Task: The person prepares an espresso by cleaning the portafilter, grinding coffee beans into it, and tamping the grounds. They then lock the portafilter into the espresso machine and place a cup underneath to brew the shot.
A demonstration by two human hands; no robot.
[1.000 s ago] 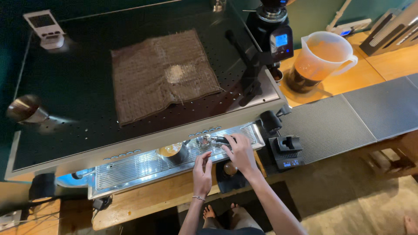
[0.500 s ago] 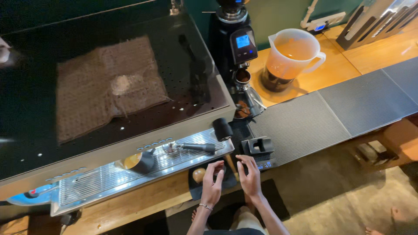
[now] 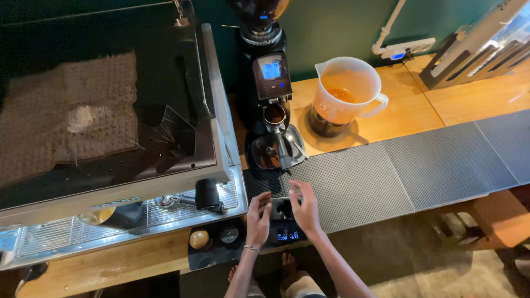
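Both hands have shifted away from the espresso machine's (image 3: pixel 110 138) front and now frame a small digital scale (image 3: pixel 285 221) with a lit display, which sits at the near edge of the worktop (image 3: pixel 419 110), just right of the machine's drip tray (image 3: pixel 49 251). Left hand (image 3: pixel 258 215) rests against the scale's left side, right hand (image 3: pixel 305 207) against its right; the two are apart, fingers spread, neither visibly closed around anything. A small dark object sits on the scale between them, too small to identify. Directly behind the scale, on a grey ribbed mat (image 3: pixel 364 185), stands the black coffee grinder (image 3: pixel 269 83), a portafilter (image 3: pixel 277 129) parked in its fork with grounds showing in the basket. Right of the scale and farther back, a translucent jug (image 3: pixel 345 94) holds an amber liquid. Left of the scale, a round wooden knob (image 3: pixel 199 239) and a dark tamper (image 3: pixel 229 235) lie in a black tray. Judging from the shift, attention has turned from the machine to the weighing station, with the hands placed to steady or adjust the scale.
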